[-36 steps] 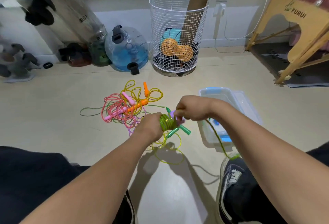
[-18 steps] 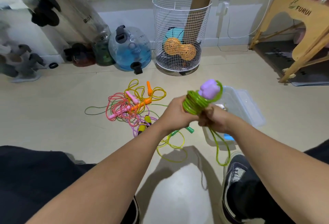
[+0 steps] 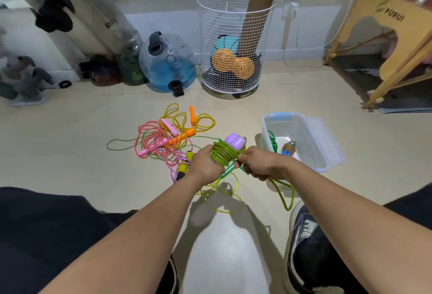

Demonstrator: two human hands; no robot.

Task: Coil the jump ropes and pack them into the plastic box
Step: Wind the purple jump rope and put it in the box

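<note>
The green jump rope [image 3: 225, 153] is being coiled around its purple handle [image 3: 235, 141], gripped by the left hand [image 3: 205, 164]. Its loose tail is being pinched by the right hand [image 3: 259, 163]. Remaining slack probably needs winding before the plastic box [image 3: 304, 139] is reached.

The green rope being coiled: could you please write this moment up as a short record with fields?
left hand: grips the coil's lower end
right hand: pinches the rope by the coil
green rope: wound in tight turns around purple handles; a loose tail hangs to the floor
box: open, right of the hands, already holding a darker green rope and a small item too blurred to name
pile: pink, orange and yellow ropes tangled on the floor, uncoiled
stage: winding unfinished, not yet packed
</note>
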